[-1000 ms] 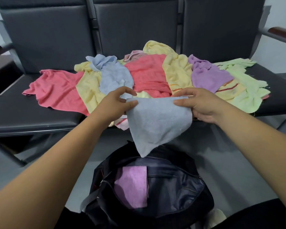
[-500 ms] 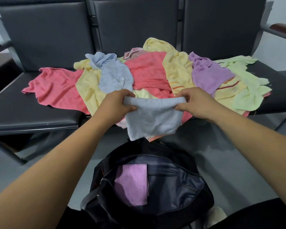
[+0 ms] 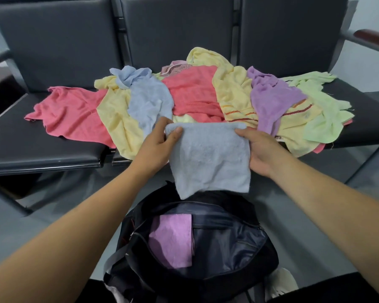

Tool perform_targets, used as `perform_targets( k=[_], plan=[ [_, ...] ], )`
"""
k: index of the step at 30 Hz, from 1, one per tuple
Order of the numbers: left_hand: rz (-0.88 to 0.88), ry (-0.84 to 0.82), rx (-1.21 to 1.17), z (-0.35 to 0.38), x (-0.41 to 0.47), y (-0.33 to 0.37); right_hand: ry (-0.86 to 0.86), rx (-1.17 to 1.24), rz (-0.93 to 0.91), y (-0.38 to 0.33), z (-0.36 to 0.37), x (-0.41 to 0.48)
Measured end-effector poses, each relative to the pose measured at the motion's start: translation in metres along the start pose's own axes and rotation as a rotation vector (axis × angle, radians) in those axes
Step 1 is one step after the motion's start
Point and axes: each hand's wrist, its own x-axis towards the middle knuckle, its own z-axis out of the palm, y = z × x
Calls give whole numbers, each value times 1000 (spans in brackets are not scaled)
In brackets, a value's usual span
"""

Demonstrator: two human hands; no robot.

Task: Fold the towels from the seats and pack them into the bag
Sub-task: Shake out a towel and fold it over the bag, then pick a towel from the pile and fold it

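Note:
A folded light blue towel (image 3: 210,158) hangs between my hands, in front of the seats and above the bag. My left hand (image 3: 157,145) pinches its top left corner; my right hand (image 3: 260,149) grips its right edge. Below it stands an open black bag (image 3: 234,246) with a folded purple towel (image 3: 173,239) inside. On the seats lies a heap of loose towels: pink (image 3: 70,114), yellow (image 3: 116,123), another blue (image 3: 149,101), red-pink (image 3: 193,92), purple (image 3: 271,101) and light green (image 3: 324,114).
A row of black padded seats (image 3: 42,147) with tall backs (image 3: 173,29) stretches across the view. A brown armrest (image 3: 372,38) juts out at the far right. Grey floor (image 3: 315,226) lies around the bag.
The blue towel went from a drooping pointed shape to a flat folded rectangle. Both hands stayed on it and shifted slightly toward me, above the bag.

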Motion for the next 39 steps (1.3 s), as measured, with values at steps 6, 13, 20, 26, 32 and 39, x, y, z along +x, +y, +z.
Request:
perform_targets(
  k=[6, 13, 20, 26, 32, 39],
  plan=[
    [-124, -264, 241, 45, -31, -65, 117, -213, 241, 91, -43, -3],
    [-413, -442, 261, 115, -57, -144, 253, -458, 486, 214, -86, 24],
    [-712, -534, 120, 179, -77, -247, 417, -748, 531, 297, -105, 55],
    [-940, -367, -106, 216, -80, -286, 363, -844, 583, 322, -117, 79],
    [-976, -459, 249, 236, -85, -302, 314, -1073, 674, 339, -118, 77],
    [-948, -493, 349, 220, -90, -304, 146, -1374, 682, 327, -105, 62]
  ],
)
